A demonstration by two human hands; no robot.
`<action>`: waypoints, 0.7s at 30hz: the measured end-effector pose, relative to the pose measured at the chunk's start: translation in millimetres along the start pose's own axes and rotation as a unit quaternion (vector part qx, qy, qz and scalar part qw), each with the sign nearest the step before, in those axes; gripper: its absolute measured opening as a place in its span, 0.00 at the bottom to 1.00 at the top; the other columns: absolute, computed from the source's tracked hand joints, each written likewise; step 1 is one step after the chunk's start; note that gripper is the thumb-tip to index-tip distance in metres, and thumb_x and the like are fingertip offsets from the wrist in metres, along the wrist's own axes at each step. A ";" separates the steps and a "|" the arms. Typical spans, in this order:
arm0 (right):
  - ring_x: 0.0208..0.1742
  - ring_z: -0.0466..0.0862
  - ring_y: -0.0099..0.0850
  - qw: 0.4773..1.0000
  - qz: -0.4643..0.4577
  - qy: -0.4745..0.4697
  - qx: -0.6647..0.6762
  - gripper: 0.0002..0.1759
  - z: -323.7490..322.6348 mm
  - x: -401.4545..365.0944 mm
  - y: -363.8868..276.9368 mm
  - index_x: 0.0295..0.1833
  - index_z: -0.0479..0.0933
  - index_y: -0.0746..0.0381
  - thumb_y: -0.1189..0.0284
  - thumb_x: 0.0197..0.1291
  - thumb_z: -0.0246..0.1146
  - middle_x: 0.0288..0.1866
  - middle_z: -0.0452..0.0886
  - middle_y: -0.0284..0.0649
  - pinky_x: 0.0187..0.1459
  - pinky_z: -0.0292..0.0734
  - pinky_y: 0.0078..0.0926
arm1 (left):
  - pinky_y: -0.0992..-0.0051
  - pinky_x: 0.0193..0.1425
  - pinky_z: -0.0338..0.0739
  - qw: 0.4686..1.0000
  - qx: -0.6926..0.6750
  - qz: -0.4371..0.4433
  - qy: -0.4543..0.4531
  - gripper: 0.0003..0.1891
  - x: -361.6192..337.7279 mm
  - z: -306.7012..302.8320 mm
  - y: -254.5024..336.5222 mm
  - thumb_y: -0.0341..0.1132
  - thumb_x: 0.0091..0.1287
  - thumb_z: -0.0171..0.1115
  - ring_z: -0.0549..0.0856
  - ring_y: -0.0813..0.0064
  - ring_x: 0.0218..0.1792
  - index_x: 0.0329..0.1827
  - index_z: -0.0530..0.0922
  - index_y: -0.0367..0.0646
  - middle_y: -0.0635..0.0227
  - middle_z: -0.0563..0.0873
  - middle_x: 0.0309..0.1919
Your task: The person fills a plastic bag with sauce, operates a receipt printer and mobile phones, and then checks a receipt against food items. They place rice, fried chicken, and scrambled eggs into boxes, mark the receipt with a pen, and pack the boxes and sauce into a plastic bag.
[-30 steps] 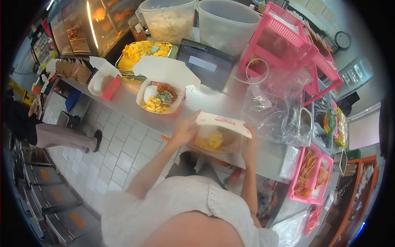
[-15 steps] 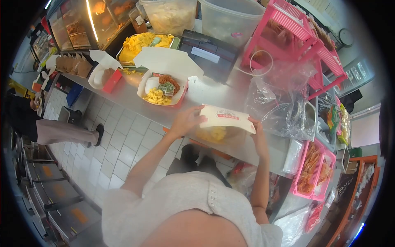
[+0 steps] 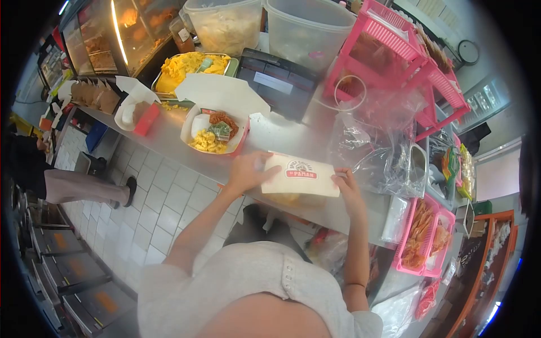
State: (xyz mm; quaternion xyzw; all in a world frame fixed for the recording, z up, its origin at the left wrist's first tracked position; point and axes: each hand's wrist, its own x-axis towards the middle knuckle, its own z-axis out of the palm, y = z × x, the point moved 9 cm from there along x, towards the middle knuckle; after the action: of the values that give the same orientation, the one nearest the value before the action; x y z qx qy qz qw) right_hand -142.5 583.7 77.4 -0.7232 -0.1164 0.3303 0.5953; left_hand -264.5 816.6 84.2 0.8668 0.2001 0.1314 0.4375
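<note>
Grey cloth shirt (image 3: 248, 281) is filling the bottom of my head view, with both bare forearms reaching forward from it. Next up, the left hand (image 3: 248, 170) is lying flat and open on the left part of the white cardboard takeaway box with a red printed logo (image 3: 301, 176), fingers spread over the lid and gripping nothing. At the box's right end the right hand (image 3: 346, 188) is sitting with its fingers curled against the lid edge; I am not managing to tell whether they are pinching it or only touching. That box is resting, lid down, at the near edge of the brushed steel counter (image 3: 282, 132), between the two hands, with something yellowish showing under the lid's near edge.

Just beyond the left hand I am seeing an open white takeaway box of rice, yellow pieces and a brown fried piece (image 3: 211, 132), its lid standing up behind it. Crumpled clear plastic bags (image 3: 377, 141) are lying near the right hand. Pink plastic baskets of fried snacks (image 3: 420, 236) are sitting further right.

Further back I am logging a black slanted screen terminal (image 3: 276, 84), a steel tray of yellow food (image 3: 189, 65), two big translucent plastic tubs (image 3: 225, 25) and a pink slatted rack (image 3: 394, 50). Far left, another person's legs (image 3: 73, 186) are standing on the white tiled floor (image 3: 169, 208).
</note>
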 end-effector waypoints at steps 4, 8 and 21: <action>0.41 0.75 0.26 0.979 0.061 0.046 0.187 0.16 0.2 16.2 41.5 0.49 0.65 0.61 0.73 0.55 0.59 0.42 0.75 0.39 0.46 0.69 0.21 | 0.77 0.42 0.74 1.000 -0.013 -0.008 0.014 0.22 0.6 2.7 2.4 0.45 0.46 0.71 0.83 0.74 0.32 0.40 0.79 0.40 0.63 0.84 0.32; 0.44 0.76 0.29 0.950 0.036 0.049 0.307 0.16 10.5 17.5 60.0 0.48 0.66 0.62 0.74 0.54 0.61 0.45 0.74 0.40 0.44 0.74 0.22 | 0.77 0.39 0.75 0.994 -0.060 0.075 0.044 0.22 1.7 4.9 0.6 0.46 0.46 0.71 0.83 0.72 0.31 0.40 0.79 0.42 0.61 0.83 0.37; 0.65 0.60 0.51 0.831 -0.274 -0.192 -0.445 0.35 59.9 -38.2 -52.8 0.58 0.70 0.53 0.59 0.40 0.69 0.64 0.62 0.52 0.63 0.58 0.39 | 0.72 0.28 0.76 0.879 0.302 0.289 -0.231 0.41 -13.2 22.5 88.9 0.67 0.34 0.65 0.84 0.66 0.27 0.45 0.79 0.42 0.62 0.81 0.47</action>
State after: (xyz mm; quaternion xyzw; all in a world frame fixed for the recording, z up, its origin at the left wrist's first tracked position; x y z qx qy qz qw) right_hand -196.4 623.1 135.5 -0.7703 -0.5558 0.1986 0.2413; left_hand -246.6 746.9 142.5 0.9818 -0.1358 -0.0183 0.1312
